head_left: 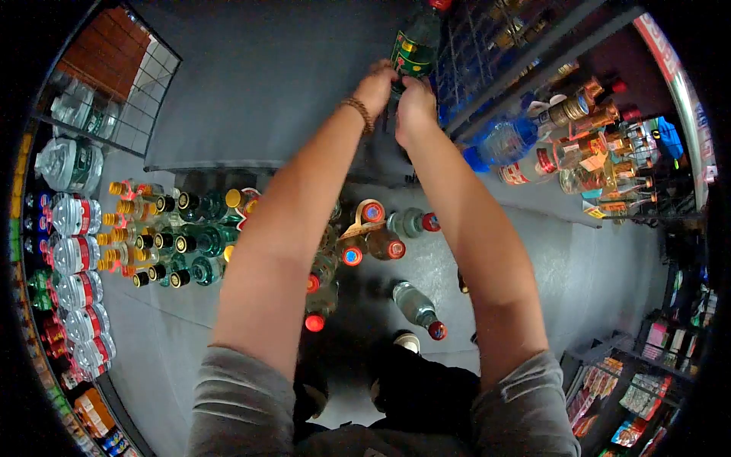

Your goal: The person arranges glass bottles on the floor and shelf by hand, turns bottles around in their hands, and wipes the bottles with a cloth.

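Stretched out ahead of me, both arms meet at a dark glass bottle [417, 52] with a green and yellow label and a red cap. My left hand [375, 85], a beaded bracelet on its wrist, closes around the bottle's left side. Against its lower right part my right hand [416, 107] is closed too; some fingers of both hands are hidden behind the glass. The bottle stands beside a black wire rack [466, 65]. Below my arms, clear bottles with red caps, among them a single clear bottle [415, 302], stand on the grey floor [449, 286].
Green glass bottles [204, 238] with dark caps and yellow-capped bottles [126, 217] stand in rows at left. Large water jugs [78, 253] line the far left. At right, liquor bottles [598, 167] and a blue bottle [506, 141] fill a shelf. My shoe [407, 342] is near the floor bottles.
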Demonstrator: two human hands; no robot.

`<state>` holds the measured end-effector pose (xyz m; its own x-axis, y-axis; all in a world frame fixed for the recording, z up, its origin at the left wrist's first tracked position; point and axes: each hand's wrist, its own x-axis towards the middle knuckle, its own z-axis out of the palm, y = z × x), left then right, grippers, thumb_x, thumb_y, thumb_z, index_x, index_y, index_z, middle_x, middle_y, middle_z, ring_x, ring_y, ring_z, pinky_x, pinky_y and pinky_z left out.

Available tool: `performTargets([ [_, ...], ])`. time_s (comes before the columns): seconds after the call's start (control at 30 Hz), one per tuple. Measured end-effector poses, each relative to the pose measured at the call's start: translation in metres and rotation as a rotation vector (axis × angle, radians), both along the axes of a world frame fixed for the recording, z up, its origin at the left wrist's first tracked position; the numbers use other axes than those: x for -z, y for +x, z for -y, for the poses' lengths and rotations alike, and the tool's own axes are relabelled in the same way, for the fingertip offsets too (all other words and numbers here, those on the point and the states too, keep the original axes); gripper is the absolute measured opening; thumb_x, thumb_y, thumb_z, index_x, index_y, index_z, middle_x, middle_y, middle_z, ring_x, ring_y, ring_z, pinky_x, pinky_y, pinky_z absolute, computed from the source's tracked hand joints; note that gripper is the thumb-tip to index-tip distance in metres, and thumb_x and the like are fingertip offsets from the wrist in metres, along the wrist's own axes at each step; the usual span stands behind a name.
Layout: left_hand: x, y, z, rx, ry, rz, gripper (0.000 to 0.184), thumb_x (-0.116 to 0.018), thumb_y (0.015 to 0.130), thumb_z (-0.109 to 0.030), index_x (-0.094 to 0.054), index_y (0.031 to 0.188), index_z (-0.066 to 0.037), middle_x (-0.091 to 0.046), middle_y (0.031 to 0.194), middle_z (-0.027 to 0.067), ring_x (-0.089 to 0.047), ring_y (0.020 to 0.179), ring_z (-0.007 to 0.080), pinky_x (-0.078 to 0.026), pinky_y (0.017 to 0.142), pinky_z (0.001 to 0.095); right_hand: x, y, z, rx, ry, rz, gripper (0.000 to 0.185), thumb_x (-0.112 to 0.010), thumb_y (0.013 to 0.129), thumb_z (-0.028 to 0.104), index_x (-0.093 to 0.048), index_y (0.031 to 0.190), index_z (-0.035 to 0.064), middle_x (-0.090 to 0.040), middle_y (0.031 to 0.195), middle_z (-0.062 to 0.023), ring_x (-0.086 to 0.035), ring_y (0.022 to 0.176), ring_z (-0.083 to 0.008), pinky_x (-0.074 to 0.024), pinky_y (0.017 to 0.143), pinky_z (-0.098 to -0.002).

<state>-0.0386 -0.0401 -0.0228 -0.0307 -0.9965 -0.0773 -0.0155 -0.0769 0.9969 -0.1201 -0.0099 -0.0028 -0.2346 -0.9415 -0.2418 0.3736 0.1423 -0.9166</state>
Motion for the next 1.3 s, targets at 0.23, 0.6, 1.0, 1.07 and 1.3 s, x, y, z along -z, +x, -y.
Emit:
performTargets([
  [0.23, -0.058, 0.052, -0.073, 0.321, 0.057, -0.074, 0.038, -0.047, 0.089, -0.019, -0.049, 0.124, -0.006, -0.061, 0.107, 0.0087, -0.059, 0.092, 0.0170, -0.047, 0.082, 0.0288, -0.066, -0.082, -0.104, -0.458, -0.261, -0.245, 0.036, -0.049, 0.087, 0.007, -0.050, 0.122, -0.0013, -0.053, 0.121, -0.0105, -0.052, 0.108, -0.0192, -0.0408, 0.094, -0.0296],
  [0.6, -0.077, 0.069, -0.186, 0.668, -0.001, 0.129, 0.024, -0.047, 0.089, -0.008, -0.054, 0.110, -0.001, -0.061, 0.096, 0.0043, -0.055, 0.086, 0.0084, -0.045, 0.079, 0.0225, -0.096, -0.163, -0.222, -0.887, 0.082, -1.080, 0.036, -0.068, 0.079, 0.020, -0.058, 0.109, 0.0034, -0.062, 0.091, -0.0082, -0.061, 0.075, -0.0155, -0.0479, 0.067, -0.0277],
  [1.0, -0.072, 0.062, -0.225, 0.744, -0.051, 0.263, 0.020, -0.051, 0.089, -0.004, -0.054, 0.108, 0.000, -0.060, 0.095, 0.0040, -0.056, 0.091, 0.0088, -0.047, 0.079, 0.0236, -0.015, -0.154, -0.296, -1.053, -0.247, -1.448, 0.032, -0.075, 0.067, 0.020, -0.064, 0.095, 0.0079, -0.063, 0.078, -0.0092, -0.062, 0.066, -0.0273, -0.0494, 0.059, -0.0351],
  [1.07, -0.066, 0.059, -0.228, 0.748, -0.011, 0.248, 0.019, -0.051, 0.089, -0.004, -0.054, 0.107, 0.000, -0.059, 0.095, 0.0043, -0.057, 0.092, 0.0099, -0.047, 0.080, 0.0240, -0.006, -0.158, -0.294, -0.956, -0.256, -1.288, 0.027, -0.072, 0.068, 0.016, -0.064, 0.091, 0.0044, -0.063, 0.077, -0.0104, -0.061, 0.065, -0.0269, -0.0489, 0.059, -0.0343],
  [1.3, -0.080, 0.050, -0.253, 0.724, -0.093, 0.349, 0.024, -0.056, 0.082, -0.003, -0.057, 0.106, -0.005, -0.061, 0.099, 0.0044, -0.058, 0.089, 0.0116, -0.048, 0.076, 0.0252, -0.051, -0.153, -0.277, -0.815, -0.164, -1.324, 0.020, -0.073, 0.065, 0.014, -0.059, 0.070, 0.0007, -0.056, 0.061, -0.0111, -0.055, 0.054, -0.0204, -0.0443, 0.053, -0.0305],
])
